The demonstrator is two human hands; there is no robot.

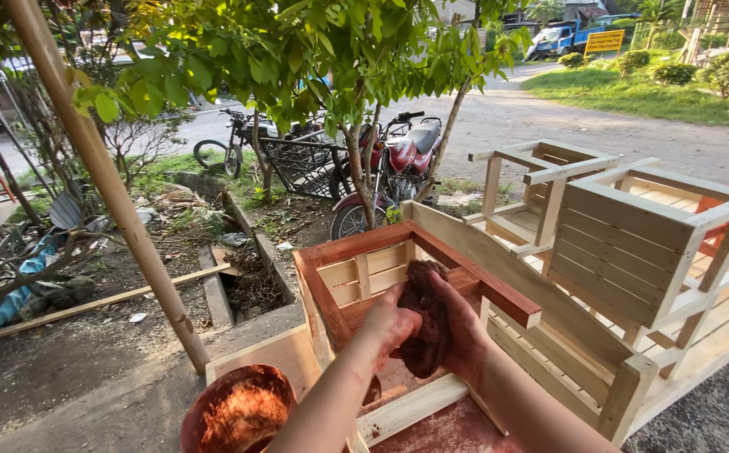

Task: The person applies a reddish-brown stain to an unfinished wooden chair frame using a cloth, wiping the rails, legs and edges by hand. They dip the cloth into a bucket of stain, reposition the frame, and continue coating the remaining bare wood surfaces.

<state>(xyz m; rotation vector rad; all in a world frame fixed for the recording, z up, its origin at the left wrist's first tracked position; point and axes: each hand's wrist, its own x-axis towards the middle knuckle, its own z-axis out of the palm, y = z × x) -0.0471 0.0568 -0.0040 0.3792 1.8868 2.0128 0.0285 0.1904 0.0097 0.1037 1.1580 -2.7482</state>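
Both my hands meet over a small wooden chair [347, 277] whose frame is partly stained red-brown. My left hand [388, 323] and my right hand [457, 331] are both closed around a stain-soaked dark brown rag [425, 323], which is bunched up between them above the chair's seat. A round bowl [240, 411] coated in red-brown stain sits at the lower left, close to my left forearm.
Unstained pale wooden chairs [633, 243] stand at the right, another one [532, 193] behind. A bamboo pole [104, 176] leans at the left. A red motorbike [398, 168], a small tree [356, 159] and a ditch [247, 277] lie beyond.
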